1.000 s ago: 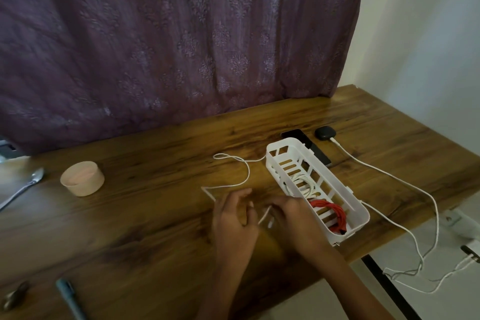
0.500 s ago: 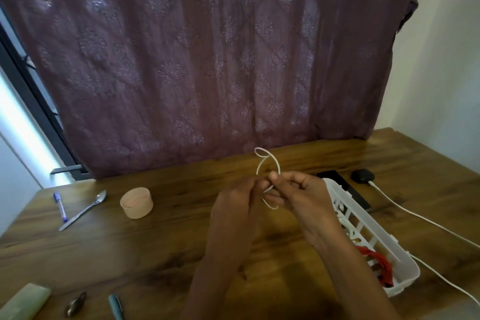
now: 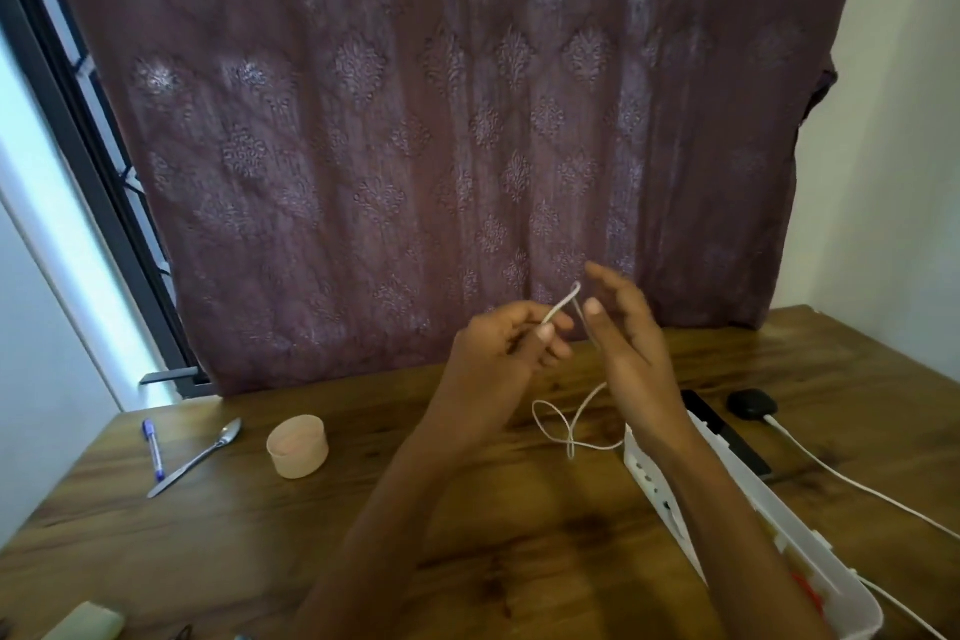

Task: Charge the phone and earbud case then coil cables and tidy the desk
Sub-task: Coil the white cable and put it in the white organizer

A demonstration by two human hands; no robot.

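**Hands part, and the cable drops into a slack loop**

Half a second ago both hands pinched the white cable [image 3: 558, 311] together, with a small loop standing above them. Now the right hand [image 3: 623, 343] has straightened its fingers and holds nothing that I can see. It stands just right of the left hand [image 3: 493, 359], which alone pinches the cable between thumb and fingertips.

From that pinch the cable rises to a tight bend. It then falls along the right thumb; whether it touches the thumb I cannot tell. It ends in a crossed loop lying on the counter [image 3: 208, 535], near the left end of the basket [image 3: 644, 478]. The free length therefore lies below the hands and slightly to the right, running close to vertical, and the right hand is nearer to it.

I judge the next wrap falls to the right hand while the left anchors the coil. The phone [image 3: 727, 437] and the earbud case [image 3: 751, 404], its charging lead [image 3: 841, 478] plugged in, lie beyond the basket on the right.
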